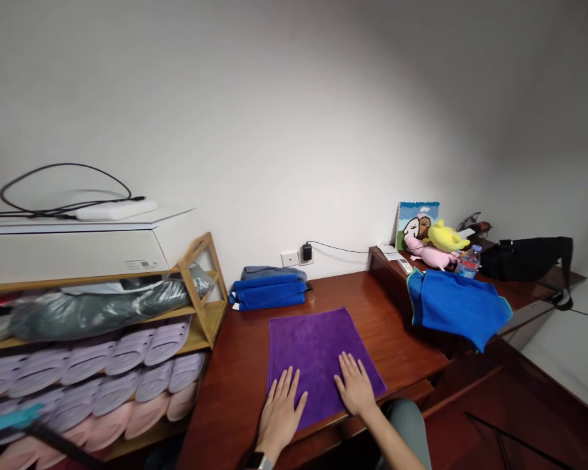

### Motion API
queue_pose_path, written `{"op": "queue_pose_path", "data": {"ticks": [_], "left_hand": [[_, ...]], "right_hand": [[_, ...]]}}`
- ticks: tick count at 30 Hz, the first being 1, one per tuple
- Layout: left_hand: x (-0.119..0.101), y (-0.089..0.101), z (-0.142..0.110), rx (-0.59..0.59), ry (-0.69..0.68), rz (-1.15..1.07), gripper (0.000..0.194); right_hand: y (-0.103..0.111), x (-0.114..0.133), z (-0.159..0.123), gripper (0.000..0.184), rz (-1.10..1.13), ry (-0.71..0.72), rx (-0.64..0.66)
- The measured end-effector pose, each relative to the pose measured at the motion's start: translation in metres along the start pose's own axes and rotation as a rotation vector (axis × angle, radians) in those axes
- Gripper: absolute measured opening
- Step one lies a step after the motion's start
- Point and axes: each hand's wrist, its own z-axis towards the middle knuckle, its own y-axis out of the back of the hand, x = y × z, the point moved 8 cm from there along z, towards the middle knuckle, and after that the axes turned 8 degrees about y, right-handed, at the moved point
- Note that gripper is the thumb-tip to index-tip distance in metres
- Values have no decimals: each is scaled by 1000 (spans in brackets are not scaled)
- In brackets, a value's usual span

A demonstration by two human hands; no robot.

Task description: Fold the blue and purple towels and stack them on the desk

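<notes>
A purple microfibre towel [317, 359] is being kept flat on a reddish-brown wooden desk [225, 424], close to the desk's near edge. Its shape is nearly square, so a long axis is hardly being shown; its sides are being seen running from far left to near right. The left hand [280, 408] and the right hand [355, 385] are being laid open on its near part, with the fingers spread, and nothing is being pinched. The towel's near edge is being partly hidden by the left hand. A wristwatch [258, 461] is being worn on the left wrist and is being cut off by the bottom of the view. Folded blue towels [268, 290] are being kept beyond the purple towel, and a blue cloth [458, 307] is being seen to the right.
</notes>
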Motion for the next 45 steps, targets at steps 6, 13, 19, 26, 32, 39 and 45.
{"op": "queue_pose_path", "data": {"ticks": [6, 13, 19, 26, 32, 39, 45], "left_hand": [[11, 0, -8, -27, 11, 13, 67], [-35, 11, 24, -16, -45, -16, 58], [-25, -1, 25, 35, -39, -16, 60], [22, -3, 4, -27, 66, 10, 64], [8, 14, 18, -115, 56, 19, 60], [-17, 6, 39, 24, 2, -20, 61], [19, -3, 19, -35, 86, 17, 67]], "right_hand": [[21, -47, -24, 70, -60, -145, 78], [16, 38, 21, 62, 38, 24, -9], [-5, 43, 30, 65, 68, 81, 21], [22, -57, 0, 73, -80, -233, 121], [27, -8, 19, 69, -66, -143, 46], [-13, 67, 46, 64, 67, 97, 28], [3, -6, 23, 65, -15, -125, 51]]}}
